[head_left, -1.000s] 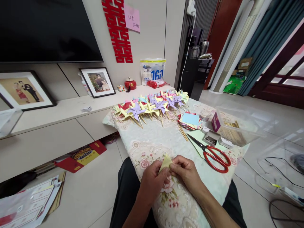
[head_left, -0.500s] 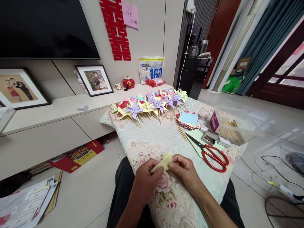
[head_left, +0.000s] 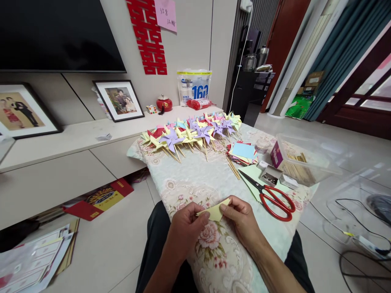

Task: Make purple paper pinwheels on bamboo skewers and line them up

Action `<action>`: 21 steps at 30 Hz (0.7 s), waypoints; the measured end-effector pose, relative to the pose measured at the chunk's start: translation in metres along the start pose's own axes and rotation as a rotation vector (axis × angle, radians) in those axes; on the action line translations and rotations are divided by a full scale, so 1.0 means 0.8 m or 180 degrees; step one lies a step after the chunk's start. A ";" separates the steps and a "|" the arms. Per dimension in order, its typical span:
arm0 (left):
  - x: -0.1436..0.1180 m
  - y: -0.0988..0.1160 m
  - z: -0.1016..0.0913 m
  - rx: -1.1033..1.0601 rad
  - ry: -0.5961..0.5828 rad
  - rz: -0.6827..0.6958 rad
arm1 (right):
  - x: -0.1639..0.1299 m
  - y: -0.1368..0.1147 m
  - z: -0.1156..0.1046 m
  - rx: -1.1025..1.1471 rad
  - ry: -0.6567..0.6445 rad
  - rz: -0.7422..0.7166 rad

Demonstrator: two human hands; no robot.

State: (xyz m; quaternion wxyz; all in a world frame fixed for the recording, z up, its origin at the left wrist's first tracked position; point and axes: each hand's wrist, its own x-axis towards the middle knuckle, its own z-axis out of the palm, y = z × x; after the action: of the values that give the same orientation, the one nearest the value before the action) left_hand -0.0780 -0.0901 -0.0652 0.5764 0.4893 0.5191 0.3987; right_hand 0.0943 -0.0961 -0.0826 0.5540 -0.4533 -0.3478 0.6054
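Floral-clothed bench carries pinwheels at 12 o'clock, while left hand and right hand both pinch yellow paper.

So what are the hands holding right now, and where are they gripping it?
A folded yellow paper piece. The left hand pinches its left end and the right hand pinches its right edge, thumbs on top, just above the floral cloth.

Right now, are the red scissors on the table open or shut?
Slightly open: the red scissors' blades part a little at the tips, handles apart, lying flat on green paper.
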 end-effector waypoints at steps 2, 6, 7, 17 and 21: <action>0.003 0.002 0.005 -0.0221 0.0101 0.0004 | 0.003 -0.001 0.005 0.0044 0.0113 -0.0026; 0.018 0.009 0.023 -0.0865 0.0202 0.0137 | 0.019 -0.010 0.018 0.0119 0.0277 -0.0119; 0.024 0.012 0.027 -0.0925 0.0258 0.0163 | 0.026 -0.013 0.021 0.0114 0.0275 -0.0147; 0.068 0.014 0.040 -0.0972 0.0481 0.0325 | 0.074 -0.016 0.016 0.0141 0.0232 -0.0282; 0.062 0.000 0.050 -0.1233 0.0422 0.0251 | 0.061 -0.013 0.016 0.0113 0.0174 -0.0180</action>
State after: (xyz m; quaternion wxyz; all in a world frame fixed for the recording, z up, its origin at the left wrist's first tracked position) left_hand -0.0310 -0.0480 -0.0765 0.6082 0.3619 0.4499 0.5447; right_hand 0.0873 -0.0453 -0.0767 0.5882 -0.4498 -0.3343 0.5830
